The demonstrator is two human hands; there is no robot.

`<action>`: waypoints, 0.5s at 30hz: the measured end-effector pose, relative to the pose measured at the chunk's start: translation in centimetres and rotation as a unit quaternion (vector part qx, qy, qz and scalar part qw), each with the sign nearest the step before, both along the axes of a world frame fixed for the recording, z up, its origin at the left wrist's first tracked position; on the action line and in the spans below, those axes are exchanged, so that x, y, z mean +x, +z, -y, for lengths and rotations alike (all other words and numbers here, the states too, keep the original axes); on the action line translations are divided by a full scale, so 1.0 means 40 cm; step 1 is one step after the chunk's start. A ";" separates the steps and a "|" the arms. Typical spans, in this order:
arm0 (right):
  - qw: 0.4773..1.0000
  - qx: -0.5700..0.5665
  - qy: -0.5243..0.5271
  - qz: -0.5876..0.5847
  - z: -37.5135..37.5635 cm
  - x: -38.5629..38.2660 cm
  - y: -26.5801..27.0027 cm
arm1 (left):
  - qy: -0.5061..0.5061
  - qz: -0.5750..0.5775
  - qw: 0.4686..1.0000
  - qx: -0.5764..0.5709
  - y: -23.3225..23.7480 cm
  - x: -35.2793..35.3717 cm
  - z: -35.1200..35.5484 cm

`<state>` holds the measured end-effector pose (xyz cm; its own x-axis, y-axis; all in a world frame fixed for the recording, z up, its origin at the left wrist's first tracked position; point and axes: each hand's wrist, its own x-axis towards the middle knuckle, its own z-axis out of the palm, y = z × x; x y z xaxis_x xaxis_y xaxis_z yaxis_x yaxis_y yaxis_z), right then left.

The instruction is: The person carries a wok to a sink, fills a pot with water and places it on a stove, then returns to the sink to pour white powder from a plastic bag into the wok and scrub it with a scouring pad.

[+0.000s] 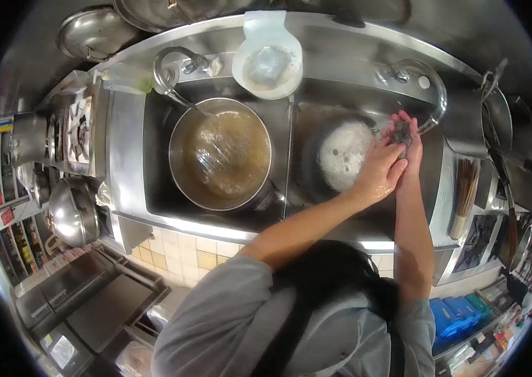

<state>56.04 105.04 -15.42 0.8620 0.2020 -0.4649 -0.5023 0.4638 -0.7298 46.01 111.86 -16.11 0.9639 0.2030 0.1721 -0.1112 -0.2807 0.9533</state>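
Over the right sink basin, my right hand is cupped palm up beneath a dark grey clump that looks like a steel wool scrubber. My left hand presses its fingers against the clump and the right palm, so the two hands have it between them. Wet suds show on my left hand. Close by on the left, a dark round pan sits in the basin, with white foam in it. The curved tap spout ends just beside my right fingertips.
In the left basin stands a large steel pot of cloudy brown water, with a tap hose reaching into it. A pale plastic scoop rests on the divider. A bamboo brush lies at right; steel lids sit behind.
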 end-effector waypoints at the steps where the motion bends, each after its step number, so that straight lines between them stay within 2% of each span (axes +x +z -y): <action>1: 0.999 -0.040 -0.005 0.011 -0.011 0.006 -0.003 | 0.029 0.011 0.998 -0.059 -0.001 -0.004 0.000; 3: 0.993 -0.115 -0.018 0.035 -0.028 0.016 0.012 | 0.084 0.035 0.980 -0.174 0.005 -0.003 0.018; 4: 0.988 -0.143 -0.010 0.049 -0.034 0.023 0.022 | 0.071 0.018 0.956 -0.285 0.008 0.007 0.026; 6: 0.969 -0.197 0.037 0.147 -0.038 0.029 -0.006 | 0.106 -0.080 0.894 -0.428 0.016 0.056 0.020; 8: 0.936 -0.259 0.070 0.228 -0.022 0.016 -0.039 | 0.093 -0.151 0.729 -0.661 -0.013 0.129 0.033; 9: 0.929 -0.273 0.089 0.235 -0.023 -0.005 -0.013 | 0.083 -0.177 0.654 -0.731 0.013 0.152 0.008; 11: 0.913 -0.303 0.095 0.257 0.010 -0.009 -0.019 | -0.034 -0.198 0.570 -0.797 -0.118 0.224 0.011; 12: 0.934 -0.268 0.090 0.220 0.024 -0.027 0.002 | -0.034 -0.247 0.601 -0.759 -0.094 0.234 0.000; 14: 0.934 -0.269 0.052 0.230 0.075 -0.060 -0.008 | -0.033 -0.339 0.659 -0.671 -0.019 0.244 -0.044; 15: 0.933 -0.269 0.034 0.235 0.105 -0.078 -0.022 | -0.040 -0.332 0.665 -0.668 -0.037 0.258 -0.026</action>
<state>52.92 100.85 -16.30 0.9901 0.1097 -0.0878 -0.0821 -0.0553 -0.9951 56.32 112.91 -17.59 0.7540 -0.3095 -0.5795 0.4958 0.8468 0.1928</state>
